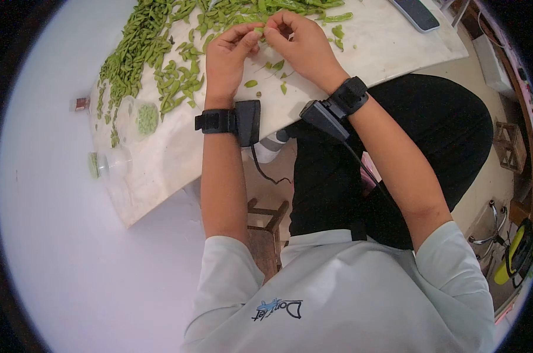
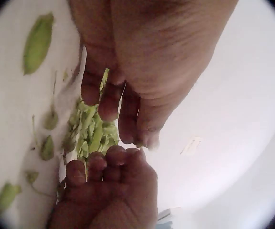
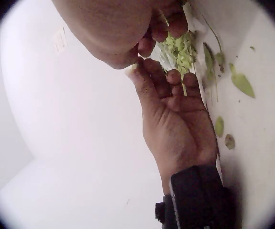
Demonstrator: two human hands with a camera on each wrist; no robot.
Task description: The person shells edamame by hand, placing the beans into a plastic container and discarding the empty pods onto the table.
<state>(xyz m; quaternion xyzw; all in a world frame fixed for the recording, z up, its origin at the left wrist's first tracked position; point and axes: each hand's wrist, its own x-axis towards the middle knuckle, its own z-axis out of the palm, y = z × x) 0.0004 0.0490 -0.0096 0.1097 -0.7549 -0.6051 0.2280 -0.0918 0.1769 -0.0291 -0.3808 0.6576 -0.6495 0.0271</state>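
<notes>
Both hands meet over the near part of the table, fingertips together at a small green soybean pod [image 1: 258,29]. My left hand [image 1: 226,62] pinches it between thumb and forefinger. From the other side my right hand [image 1: 307,50] pinches at it with thumb and fingertips. In the left wrist view only a sliver of the pod [image 2: 138,145] shows between the thumbs; the fingers hide most of it. A heap of soybean pods [image 1: 131,65] spreads beyond and to the left of the hands. Loose pods and scraps, among them one pod [image 1: 251,83], lie below them.
On the pale table [image 1: 396,50], a clear container with shelled beans [image 1: 147,119] stands at the left. A clear cup [image 1: 118,160] and a red-labelled container [image 1: 79,105] are near the left edge. A phone [image 1: 418,15] lies at the far right. Below is a wooden stool [image 1: 265,235].
</notes>
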